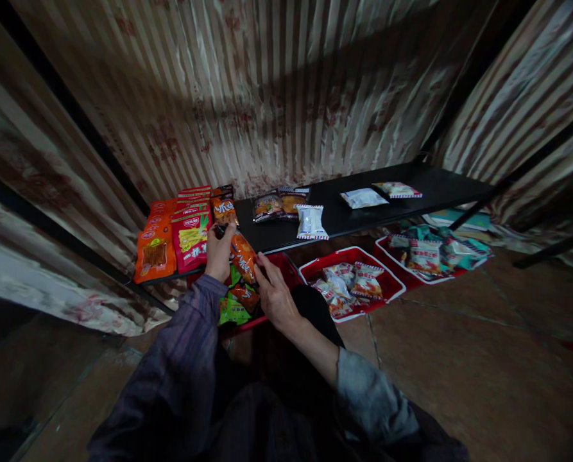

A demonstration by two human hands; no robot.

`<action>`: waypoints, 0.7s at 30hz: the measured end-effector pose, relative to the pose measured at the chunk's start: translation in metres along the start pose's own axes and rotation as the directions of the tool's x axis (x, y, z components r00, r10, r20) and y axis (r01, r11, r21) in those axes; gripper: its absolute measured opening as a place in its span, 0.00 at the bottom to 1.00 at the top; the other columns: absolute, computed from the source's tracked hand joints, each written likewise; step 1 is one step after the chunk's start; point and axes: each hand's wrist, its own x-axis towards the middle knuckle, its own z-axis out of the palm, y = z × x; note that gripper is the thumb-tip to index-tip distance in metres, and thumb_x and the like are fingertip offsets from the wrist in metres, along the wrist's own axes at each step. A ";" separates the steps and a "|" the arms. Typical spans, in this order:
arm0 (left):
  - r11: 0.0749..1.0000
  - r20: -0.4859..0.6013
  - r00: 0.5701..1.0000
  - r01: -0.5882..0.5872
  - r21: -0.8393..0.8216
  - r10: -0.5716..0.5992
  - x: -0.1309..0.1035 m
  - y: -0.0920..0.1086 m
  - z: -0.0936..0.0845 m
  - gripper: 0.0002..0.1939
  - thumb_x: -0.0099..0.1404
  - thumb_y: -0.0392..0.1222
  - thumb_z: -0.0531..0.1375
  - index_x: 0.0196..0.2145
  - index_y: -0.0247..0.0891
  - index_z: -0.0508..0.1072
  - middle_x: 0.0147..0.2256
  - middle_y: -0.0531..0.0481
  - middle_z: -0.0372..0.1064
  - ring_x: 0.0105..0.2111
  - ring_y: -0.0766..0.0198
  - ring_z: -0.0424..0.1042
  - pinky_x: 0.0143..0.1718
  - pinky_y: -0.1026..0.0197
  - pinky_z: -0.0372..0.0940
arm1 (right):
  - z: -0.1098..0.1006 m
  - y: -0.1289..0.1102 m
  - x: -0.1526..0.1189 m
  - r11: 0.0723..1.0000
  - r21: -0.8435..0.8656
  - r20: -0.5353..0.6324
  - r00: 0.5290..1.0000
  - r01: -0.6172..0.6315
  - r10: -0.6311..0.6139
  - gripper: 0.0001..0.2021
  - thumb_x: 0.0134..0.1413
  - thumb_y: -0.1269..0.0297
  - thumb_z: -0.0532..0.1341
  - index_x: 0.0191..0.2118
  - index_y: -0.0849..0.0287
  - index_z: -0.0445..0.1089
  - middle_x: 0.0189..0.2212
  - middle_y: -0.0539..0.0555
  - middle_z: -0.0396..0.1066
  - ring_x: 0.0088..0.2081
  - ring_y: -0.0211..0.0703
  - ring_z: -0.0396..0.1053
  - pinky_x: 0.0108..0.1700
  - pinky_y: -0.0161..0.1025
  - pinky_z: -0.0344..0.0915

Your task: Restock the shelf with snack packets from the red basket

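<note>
An orange snack packet (243, 258) with dark ends is held between my two hands, over the front edge of the black shelf. My left hand (219, 251) grips its upper left end, fingers closed. At its lower right side, the fingers of my right hand (277, 292) press against the wrapper. Just behind, a similar orange and brown packet (224, 208) lies on the shelf. To the left are a row of pink-red packets (190, 237) and a row of orange packets (156, 250). Beneath my hands, a red basket (290, 273) contains green packets (233, 311) and brown-orange ones.
The black shelf (276, 234) carries brown packets (281, 204), a small white packet (311, 221) and two more pale packets (363, 197) farther right. Red baskets (396, 287) of snacks stand on the floor at right. Dark metal bars (74, 109) frame the shelf before a striped curtain (290, 96).
</note>
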 end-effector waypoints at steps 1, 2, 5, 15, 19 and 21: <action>0.999 -0.010 1.000 0.017 -0.035 -0.017 0.000 -0.001 0.000 0.21 0.52 0.52 0.62 0.41 0.37 0.69 0.36 0.48 0.72 0.36 0.63 0.72 0.39 0.60 0.65 | 0.001 0.000 0.000 1.000 0.002 -0.004 1.000 0.019 -0.019 0.33 0.53 0.83 0.46 0.64 0.53 0.47 0.64 0.62 0.47 0.63 0.50 0.49 0.58 0.55 0.59; 0.997 -0.026 0.999 0.037 -0.064 -0.039 0.000 -0.002 0.000 0.22 0.51 0.52 0.63 0.41 0.37 0.69 0.34 0.48 0.72 0.34 0.63 0.72 0.37 0.60 0.65 | 0.001 0.001 0.000 0.999 0.005 -0.004 0.999 0.032 -0.032 0.34 0.54 0.83 0.47 0.65 0.53 0.47 0.64 0.62 0.47 0.63 0.50 0.48 0.58 0.56 0.58; 0.989 -0.089 0.990 0.097 -0.114 -0.107 0.003 -0.003 -0.002 0.22 0.49 0.52 0.63 0.38 0.36 0.70 0.29 0.50 0.71 0.29 0.63 0.72 0.34 0.59 0.65 | 0.002 0.002 -0.002 0.999 0.017 0.006 0.999 0.045 -0.046 0.36 0.52 0.84 0.47 0.65 0.50 0.44 0.64 0.60 0.48 0.63 0.50 0.48 0.58 0.57 0.58; 0.986 -0.229 0.973 0.000 -0.166 -0.039 0.001 -0.009 -0.017 0.14 0.53 0.44 0.58 0.39 0.38 0.72 0.33 0.49 0.74 0.38 0.63 0.72 0.43 0.59 0.65 | -0.004 0.009 -0.009 0.697 0.551 -0.035 0.822 -0.459 0.569 0.25 0.52 0.66 0.56 0.57 0.54 0.60 0.58 0.58 0.59 0.59 0.50 0.56 0.59 0.55 0.56; 0.987 -0.177 0.984 -0.014 -0.160 -0.014 -0.005 -0.015 -0.018 0.14 0.56 0.44 0.58 0.40 0.40 0.73 0.34 0.49 0.74 0.41 0.61 0.72 0.46 0.58 0.64 | 0.001 0.012 -0.003 0.012 0.818 0.365 0.534 -0.575 0.763 0.18 0.43 0.53 0.66 0.40 0.56 0.69 0.37 0.54 0.73 0.40 0.44 0.71 0.45 0.46 0.70; 0.984 -0.135 0.991 -0.003 -0.180 -0.021 -0.005 -0.019 -0.020 0.14 0.56 0.45 0.58 0.40 0.40 0.73 0.33 0.49 0.75 0.42 0.60 0.72 0.47 0.57 0.64 | 0.001 0.011 0.000 -0.141 0.829 0.453 0.504 -0.541 0.735 0.18 0.35 0.55 0.71 0.32 0.57 0.69 0.28 0.48 0.71 0.30 0.36 0.69 0.40 0.41 0.71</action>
